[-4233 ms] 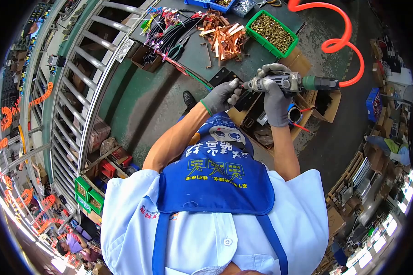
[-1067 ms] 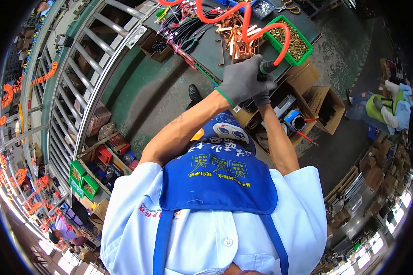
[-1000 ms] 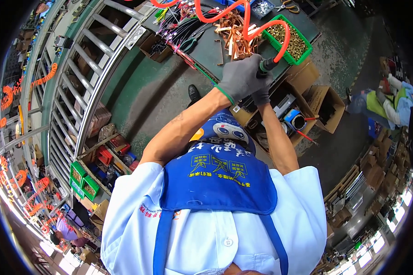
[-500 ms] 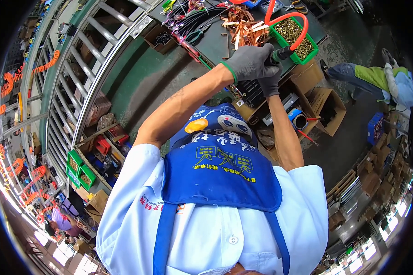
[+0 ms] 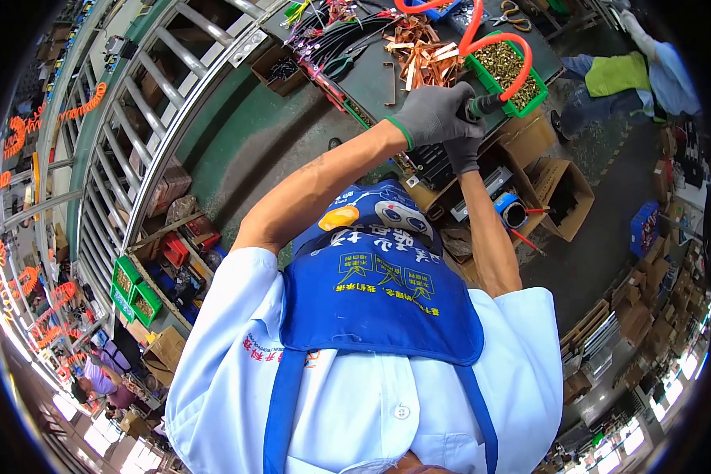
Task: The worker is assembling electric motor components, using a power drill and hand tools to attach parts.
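Observation:
A dark air tool [image 5: 486, 104] with an orange-red hose [image 5: 523, 71] lies across my gloved hands above the near edge of the dark workbench [image 5: 369, 77]. My left hand [image 5: 433, 117], in a grey glove with a green cuff, is closed round the tool's body. Just below it, my right hand [image 5: 464, 150] is also closed at the tool, its fingers partly covered by the left. The working end of the tool is hidden by the gloves. Past my hands are a heap of copper strips [image 5: 425, 57] and a green bin [image 5: 539, 101] of small brass-coloured parts.
Bundled black wires [image 5: 351, 35], pliers [image 5: 338, 66] and scissors [image 5: 511, 16] lie on the bench. Open cardboard boxes [image 5: 565, 197] stand at the right. A roller conveyor [image 5: 146, 134] curves along the left. Another person [image 5: 620, 79] bends over at the far right.
My hands and the tool have shifted slightly down, still together. The hose has swung a little to the right. The person at the far right has moved up and leftward.

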Demonstrator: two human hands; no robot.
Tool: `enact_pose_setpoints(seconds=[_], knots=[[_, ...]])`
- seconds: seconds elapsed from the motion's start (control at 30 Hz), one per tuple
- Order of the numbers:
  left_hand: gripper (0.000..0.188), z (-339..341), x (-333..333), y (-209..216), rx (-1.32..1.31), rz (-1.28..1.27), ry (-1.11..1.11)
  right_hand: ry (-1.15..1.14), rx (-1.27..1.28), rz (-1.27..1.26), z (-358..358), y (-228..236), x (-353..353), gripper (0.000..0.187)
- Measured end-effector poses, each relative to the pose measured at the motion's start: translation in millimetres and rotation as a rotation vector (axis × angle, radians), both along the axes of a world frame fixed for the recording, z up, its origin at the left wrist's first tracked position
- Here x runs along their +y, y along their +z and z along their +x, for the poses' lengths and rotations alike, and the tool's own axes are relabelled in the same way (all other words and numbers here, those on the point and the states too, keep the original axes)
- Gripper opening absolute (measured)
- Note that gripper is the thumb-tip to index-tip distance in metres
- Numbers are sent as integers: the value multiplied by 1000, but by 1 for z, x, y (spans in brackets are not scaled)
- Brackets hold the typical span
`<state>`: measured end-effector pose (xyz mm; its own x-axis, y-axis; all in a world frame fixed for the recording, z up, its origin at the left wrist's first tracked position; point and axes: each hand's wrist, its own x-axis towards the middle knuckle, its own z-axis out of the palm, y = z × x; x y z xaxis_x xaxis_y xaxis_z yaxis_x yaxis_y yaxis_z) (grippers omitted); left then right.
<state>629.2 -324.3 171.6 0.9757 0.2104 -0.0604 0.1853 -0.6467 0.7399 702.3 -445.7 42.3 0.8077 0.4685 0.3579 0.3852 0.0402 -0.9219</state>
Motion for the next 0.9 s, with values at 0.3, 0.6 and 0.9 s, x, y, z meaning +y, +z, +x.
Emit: enact_pose_setpoints(seconds=[0.3,0.6,0.9], knots=[[68,-18,18,-12,-113,-541,88,-18,232,214,-9,81,9,28],[63,-9,1,-10,-222,-139,-27,-43,134,66,-8,3,-1,30],[67,4,7,-3,-137,-60,-94,0,194,116,-9,11,5,29]])
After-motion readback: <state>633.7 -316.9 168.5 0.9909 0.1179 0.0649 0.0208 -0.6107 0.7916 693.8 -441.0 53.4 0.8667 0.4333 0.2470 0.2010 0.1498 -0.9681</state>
